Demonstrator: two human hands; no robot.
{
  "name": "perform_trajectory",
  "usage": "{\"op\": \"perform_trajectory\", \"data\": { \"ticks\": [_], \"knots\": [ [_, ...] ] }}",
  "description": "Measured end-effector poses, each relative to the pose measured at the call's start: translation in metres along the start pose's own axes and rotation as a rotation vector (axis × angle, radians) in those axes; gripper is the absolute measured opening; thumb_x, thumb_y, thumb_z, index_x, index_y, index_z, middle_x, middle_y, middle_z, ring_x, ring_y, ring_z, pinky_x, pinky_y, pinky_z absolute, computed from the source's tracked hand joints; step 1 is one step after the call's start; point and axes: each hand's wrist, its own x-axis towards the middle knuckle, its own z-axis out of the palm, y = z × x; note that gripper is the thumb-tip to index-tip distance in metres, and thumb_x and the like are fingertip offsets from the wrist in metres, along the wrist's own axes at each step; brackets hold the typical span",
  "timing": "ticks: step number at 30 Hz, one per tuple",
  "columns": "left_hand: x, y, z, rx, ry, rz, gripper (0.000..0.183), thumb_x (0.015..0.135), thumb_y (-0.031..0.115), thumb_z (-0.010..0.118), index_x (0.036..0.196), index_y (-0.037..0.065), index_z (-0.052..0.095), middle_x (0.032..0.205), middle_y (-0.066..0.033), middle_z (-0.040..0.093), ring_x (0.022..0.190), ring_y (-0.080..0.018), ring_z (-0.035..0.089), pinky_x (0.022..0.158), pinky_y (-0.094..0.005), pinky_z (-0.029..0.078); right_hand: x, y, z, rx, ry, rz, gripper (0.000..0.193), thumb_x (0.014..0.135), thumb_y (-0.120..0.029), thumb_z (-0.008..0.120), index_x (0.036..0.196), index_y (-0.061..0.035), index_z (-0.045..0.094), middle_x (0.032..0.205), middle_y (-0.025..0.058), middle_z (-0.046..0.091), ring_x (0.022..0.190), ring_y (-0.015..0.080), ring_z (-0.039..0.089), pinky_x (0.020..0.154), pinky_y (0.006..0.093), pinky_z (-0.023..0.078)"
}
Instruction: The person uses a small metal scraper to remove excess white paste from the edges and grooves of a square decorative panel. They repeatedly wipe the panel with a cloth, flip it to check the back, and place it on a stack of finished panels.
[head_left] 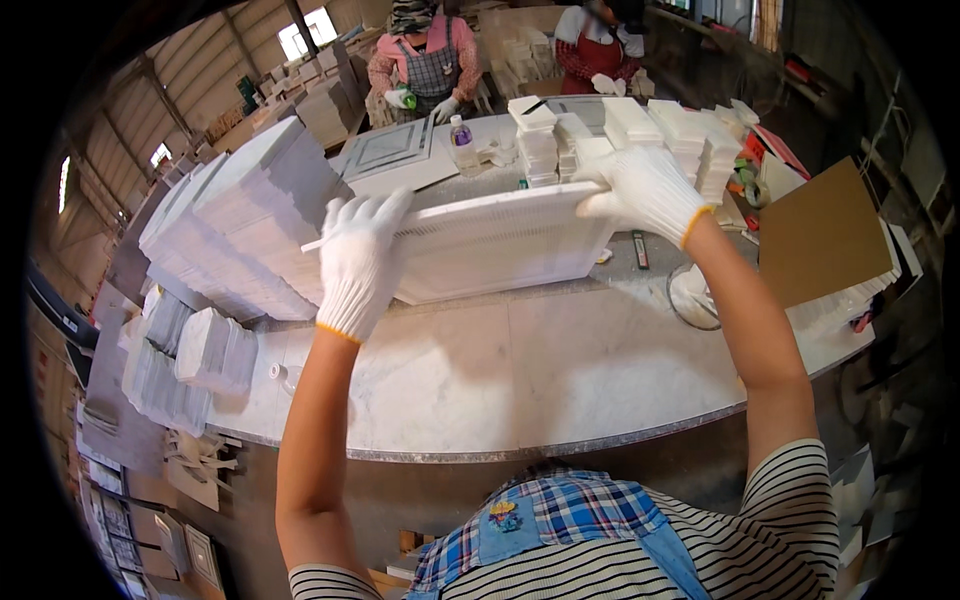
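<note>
Above a marble worktable, a white ribbed panel is held tilted, gripped at its ends by the gloved left hand and right hand; stacked white tiles lie left, with a bottle behind.

Small clear bottle with a purple label and pale cap stands upright on the far side of the worktop, near the stacks of white blocks. Flat brown cardboard sheet, unprinted, leans at the right end of the worktop. No signs or screens visible; any other labels too small to tell.
</note>
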Motion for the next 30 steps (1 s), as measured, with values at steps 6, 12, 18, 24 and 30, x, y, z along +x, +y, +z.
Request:
{"op": "perform_trajectory", "data": {
  "ticks": [6, 12, 18, 24, 30],
  "knots": [
    [0.039, 0.024, 0.027, -0.054, -0.06, -0.035, 0.046, 0.085, 0.032, 0.069, 0.122, 0.007, 0.058, 0.109, -0.0156, 0.064, 0.102, -0.0371, 0.058, 0.094, -0.0479, 0.042, -0.002, 0.021, 0.016, -0.102, 0.323, 0.029, 0.049, 0.084, -0.049, 0.067, 0.123, -0.0193, 0.064, 0.103, 0.0117, 0.071, 0.095, 0.0327, 0.067, 0.08, 0.0441, 0.052],
    [0.048, 0.012, 0.042, -0.061, -0.062, -0.013, 0.05, 0.083, 0.033, 0.071, 0.123, 0.006, 0.058, 0.109, -0.017, 0.064, 0.101, -0.0382, 0.059, 0.089, -0.0481, 0.044, -0.081, 0.099, 0.006, -0.182, 0.371, 0.239, 0.044, 0.087, -0.041, 0.067, 0.124, -0.017, 0.066, 0.116, 0.011, 0.069, 0.106, 0.0301, 0.065, 0.089, 0.0408, 0.052],
    [0.056, 0.013, 0.05, -0.096, -0.05, 0.0, 0.049, 0.08, 0.031, 0.073, 0.12, 0.008, 0.058, 0.106, -0.0162, 0.064, 0.101, -0.0367, 0.059, 0.089, -0.0477, 0.044, -0.185, 0.228, -0.049, -0.647, 0.517, 0.465, 0.04, 0.085, -0.03, 0.07, 0.121, -0.0141, 0.066, 0.115, 0.0096, 0.07, 0.107, 0.0301, 0.064, 0.093, 0.042, 0.05],
    [0.058, 0.008, 0.056, -0.098, -0.039, -0.025, 0.054, 0.079, 0.031, 0.074, 0.124, 0.007, 0.057, 0.106, -0.0166, 0.063, 0.101, -0.0373, 0.058, 0.091, -0.048, 0.042, -0.265, 0.281, -0.123, -0.91, 0.596, 0.884, 0.044, 0.085, -0.037, 0.067, 0.124, -0.0166, 0.064, 0.126, 0.0072, 0.064, 0.117, 0.0303, 0.058, 0.098, 0.0458, 0.045],
    [0.058, 0.009, 0.059, -0.102, 0.004, 0.003, 0.055, 0.078, 0.029, 0.075, 0.124, 0.007, 0.056, 0.106, -0.0159, 0.062, 0.1, -0.0372, 0.057, 0.091, -0.0471, 0.042, -0.31, 0.33, -0.133, -0.436, 0.356, 1.397, 0.058, 0.087, -0.049, 0.06, 0.135, -0.0167, 0.058, 0.132, 0.0136, 0.062, 0.12, 0.0345, 0.06, 0.098, 0.0462, 0.048]
  ]
}}
